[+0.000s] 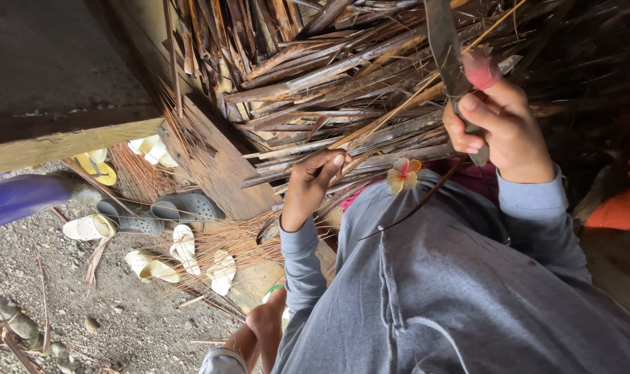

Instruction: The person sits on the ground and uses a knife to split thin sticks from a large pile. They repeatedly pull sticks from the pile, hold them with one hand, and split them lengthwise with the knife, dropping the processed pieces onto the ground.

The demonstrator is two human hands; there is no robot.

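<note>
Heaped across the wooden platform (221, 163), from its near edge back into the dark far corner: a big pile of dry brown palm-leaf strips (315, 83), long axes mostly level and slanting up toward the right. Worn over the lap, close to the camera: a grey long-sleeved garment (453, 291) with a small yellow-and-pink flower (403, 174) lying on it. Below the platform's near edge, on the gravel ground (121, 325): scattered pale and dark sandals (159, 211) and loose thin ribs.

Held between the hands: one long thin tan leaf midrib (391, 114), axis running diagonally from low near the platform edge up toward the far right. Pinched closed on its lower end, fingertips together: the left hand (311, 187). Closed further up, just right of the rib's upper stretch: the right hand (499, 128), wrapped around the handle of a long dark metal blade (445, 48), pink covering on the thumb tip. Blade upright, crossing the rib at a steep angle, apparently touching it above the right fist, though not certain. Nearer the free lower end of the rib: the left hand; nearer the crossing point: the right.
</note>
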